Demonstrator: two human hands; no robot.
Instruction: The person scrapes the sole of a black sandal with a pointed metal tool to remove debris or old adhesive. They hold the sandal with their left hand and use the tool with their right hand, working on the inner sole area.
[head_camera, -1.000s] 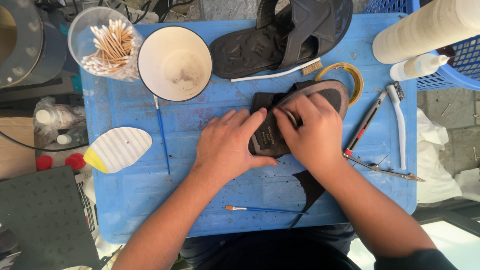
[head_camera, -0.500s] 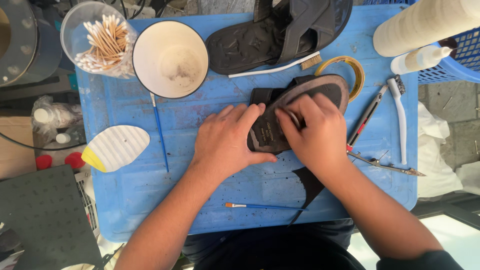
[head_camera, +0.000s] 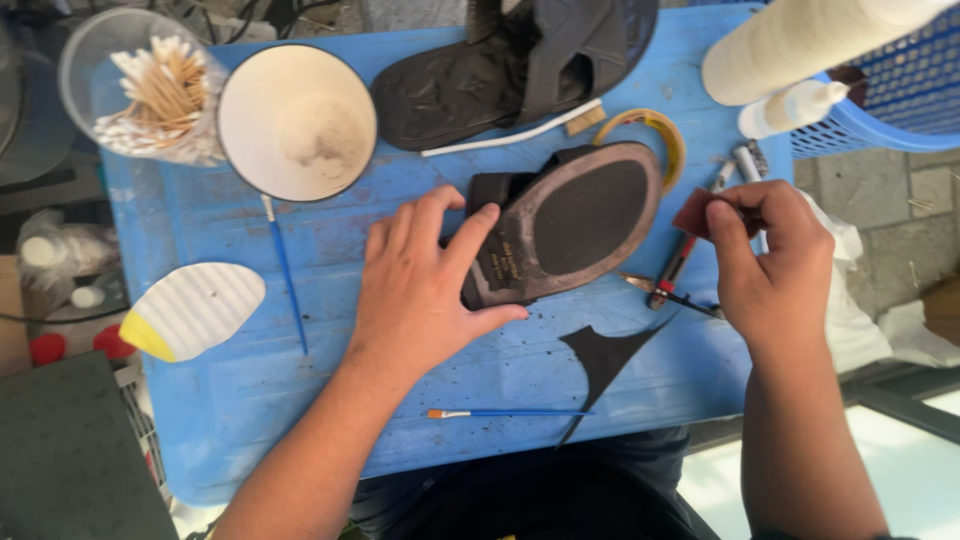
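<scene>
A dark sandal lies sole up (head_camera: 570, 225) on the blue plastic table (head_camera: 300, 400). My left hand (head_camera: 425, 285) presses down on its heel end, fingers spread. To the right of the sole, my right hand (head_camera: 765, 265) pinches a small reddish-brown piece of abrasive paper (head_camera: 695, 212) between thumb and fingers, just off the toe end. A second black sandal (head_camera: 500, 70) lies at the table's far edge.
A white cup (head_camera: 297, 120) and a clear tub of cotton swabs (head_camera: 150, 90) stand far left. Two blue brushes (head_camera: 285, 275) (head_camera: 505, 412), a black rubber offcut (head_camera: 605, 360), pliers (head_camera: 685, 260), a tape ring (head_camera: 655, 125), a white sole piece (head_camera: 190, 310) and a blue basket (head_camera: 880, 100) surround the work.
My right hand has lifted off the sole and moved right, now holding the abrasive piece. The sole's black front patch is uncovered. My left hand stays on the heel.
</scene>
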